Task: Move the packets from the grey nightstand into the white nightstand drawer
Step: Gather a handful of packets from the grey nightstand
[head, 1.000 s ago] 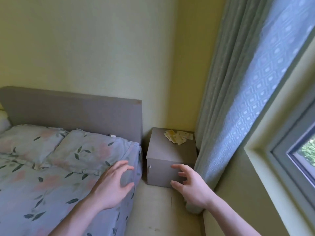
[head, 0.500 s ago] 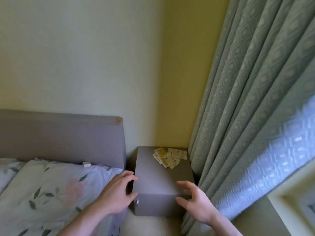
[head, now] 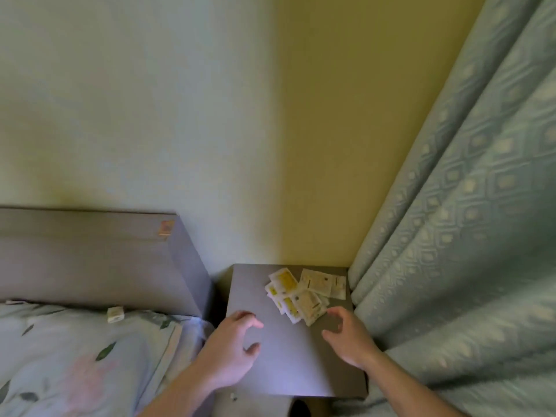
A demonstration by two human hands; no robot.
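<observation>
Head: flat, papery packets (head: 304,294)

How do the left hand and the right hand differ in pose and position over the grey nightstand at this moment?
The left hand hovers over the bed-side edge of the grey nightstand, well apart from the packets; the right hand is on the curtain side, fingertips just short of the nearest packet. The left hand shows its back, the right its thumb side. Both are loosely curled and hold nothing.
</observation>
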